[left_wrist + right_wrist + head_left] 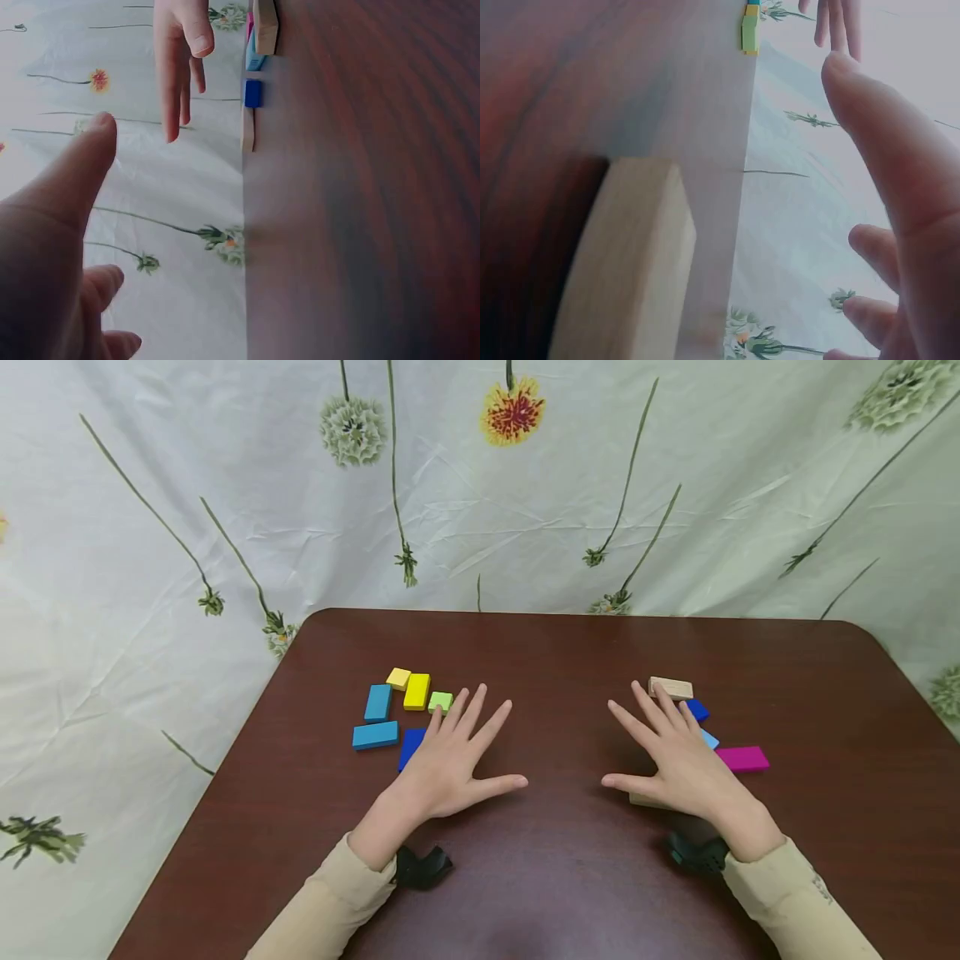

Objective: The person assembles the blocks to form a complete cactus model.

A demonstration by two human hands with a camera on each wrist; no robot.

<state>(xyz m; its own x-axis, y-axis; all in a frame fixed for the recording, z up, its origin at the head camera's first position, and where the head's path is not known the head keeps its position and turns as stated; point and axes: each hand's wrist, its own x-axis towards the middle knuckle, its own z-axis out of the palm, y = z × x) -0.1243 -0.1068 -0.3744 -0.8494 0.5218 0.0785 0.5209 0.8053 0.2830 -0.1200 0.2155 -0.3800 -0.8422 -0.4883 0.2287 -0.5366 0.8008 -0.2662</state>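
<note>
My left hand (447,764) hovers over the table with its fingers spread, holding nothing. Partly hidden by it are a dark blue block (410,748) and a light green block (440,702). Just beyond lie two yellow blocks (417,692) and two lighter blue blocks (376,736). Spread in the same way, my right hand (684,764) is also raised and holds nothing. Around it lie a magenta block (742,759), a dark blue block (698,709), a light blue block (709,740) and a plain wooden block (671,688). Another wooden block (630,262) is mostly covered by this hand in the head view.
The dark brown table (547,877) has rounded far corners. Behind it hangs a white cloth (480,485) printed with flowers and stems. A black strap (423,868) sits at the left wrist, and a similar dark one (697,853) at the right.
</note>
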